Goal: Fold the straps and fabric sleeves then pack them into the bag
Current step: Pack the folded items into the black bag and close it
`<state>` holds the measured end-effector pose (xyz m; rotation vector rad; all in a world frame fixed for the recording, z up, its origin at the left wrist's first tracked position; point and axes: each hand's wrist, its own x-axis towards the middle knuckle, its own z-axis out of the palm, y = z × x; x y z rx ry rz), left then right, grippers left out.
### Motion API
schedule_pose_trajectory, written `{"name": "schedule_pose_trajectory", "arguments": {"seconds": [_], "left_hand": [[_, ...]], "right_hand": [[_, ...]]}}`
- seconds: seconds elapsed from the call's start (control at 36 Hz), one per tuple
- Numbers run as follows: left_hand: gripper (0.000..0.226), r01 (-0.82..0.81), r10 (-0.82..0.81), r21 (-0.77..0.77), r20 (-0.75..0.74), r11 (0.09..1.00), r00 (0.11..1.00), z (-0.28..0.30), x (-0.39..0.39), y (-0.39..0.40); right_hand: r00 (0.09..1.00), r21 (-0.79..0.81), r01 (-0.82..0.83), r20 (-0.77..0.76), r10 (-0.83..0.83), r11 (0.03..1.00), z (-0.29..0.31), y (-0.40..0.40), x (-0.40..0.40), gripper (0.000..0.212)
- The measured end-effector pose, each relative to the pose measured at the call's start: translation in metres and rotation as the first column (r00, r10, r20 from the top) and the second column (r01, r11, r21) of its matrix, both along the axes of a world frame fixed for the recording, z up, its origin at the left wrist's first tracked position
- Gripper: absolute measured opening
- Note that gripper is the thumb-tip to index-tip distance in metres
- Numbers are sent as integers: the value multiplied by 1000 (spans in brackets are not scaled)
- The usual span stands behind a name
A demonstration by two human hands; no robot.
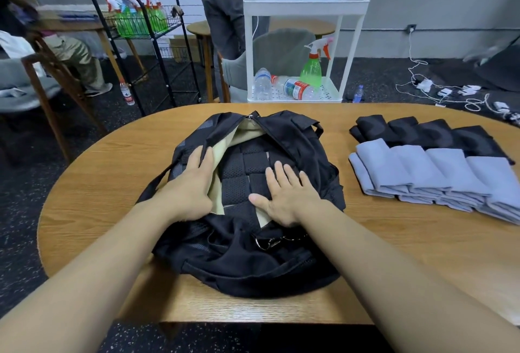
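A black bag (242, 265) with a cream lining lies unzipped in the middle of the wooden table (98, 184). Folded black perforated straps (239, 168) fill its opening in rows. My left hand (188, 186) grips the left edge of the opening and holds it back. My right hand (284, 195) lies flat, fingers spread, on the straps inside. To the right, on the table, a row of folded grey fabric sleeves (439, 175) lies in front of a row of folded black sleeves (422, 133).
A white trolley (304, 4) with bottles and a green spray bottle (312, 68) stands behind the table. A person (225, 15) stands beside it. A black rack (146, 29) and chairs are at the left; cables (439, 91) lie on the floor at the right.
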<state>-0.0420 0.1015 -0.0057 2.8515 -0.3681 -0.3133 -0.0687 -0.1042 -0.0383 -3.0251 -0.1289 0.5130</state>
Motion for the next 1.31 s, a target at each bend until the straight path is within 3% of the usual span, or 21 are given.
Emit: {"name": "schedule_pose_trajectory", "arguments": {"seconds": [0.08,0.17,0.19,0.33,0.42,0.5,0.58,0.64,0.81,0.97,1.06,1.11,1.19,1.31], "left_hand": [[104,-19,19,-14,13,1000,1000,0,-3,-2],[101,-29,29,-17,27,999,999,0,-5,-6],[100,-31,31,-16,34,999,999,0,-5,-7],[95,-66,68,-35,66,997,995,1,-7,-12],[98,-76,75,4,137,997,988,3,-9,-16],[98,-92,83,35,191,995,978,7,-10,-17],[98,-95,89,19,221,995,971,16,-11,-22],[98,-78,77,-6,254,997,964,22,-10,-27],[98,-77,94,-77,263,994,960,32,-4,-32],[99,-9,-3,49,226,999,974,24,-8,-37],[86,-73,34,123,297,990,954,27,-8,-40],[62,-108,50,127,390,986,919,33,-4,-41],[31,-97,104,-40,482,994,870,40,11,-43],[14,-62,182,-277,432,959,884,48,46,-45]], "right_hand": [[987,40,-65,152,58,997,11,-2,-10,77],[881,90,-252,434,189,964,23,-5,-28,71],[854,89,-307,465,234,947,28,-7,-35,71],[847,-101,-422,310,432,901,29,-17,-54,82],[773,-227,-410,428,468,884,27,-27,-56,75],[588,-309,-265,699,407,913,35,-42,-56,59],[421,-308,-143,841,339,941,55,-53,-56,51],[379,-300,-92,871,312,950,63,-58,-57,47],[491,-275,123,852,182,954,63,-71,-59,41],[530,-224,94,836,142,970,68,-56,-46,30],[544,-246,36,818,188,968,78,-47,-32,25],[560,-282,-5,794,236,960,81,-41,-18,23],[618,-263,-31,753,225,964,88,-32,8,18],[737,-222,-27,654,170,975,94,-29,42,21]]}}
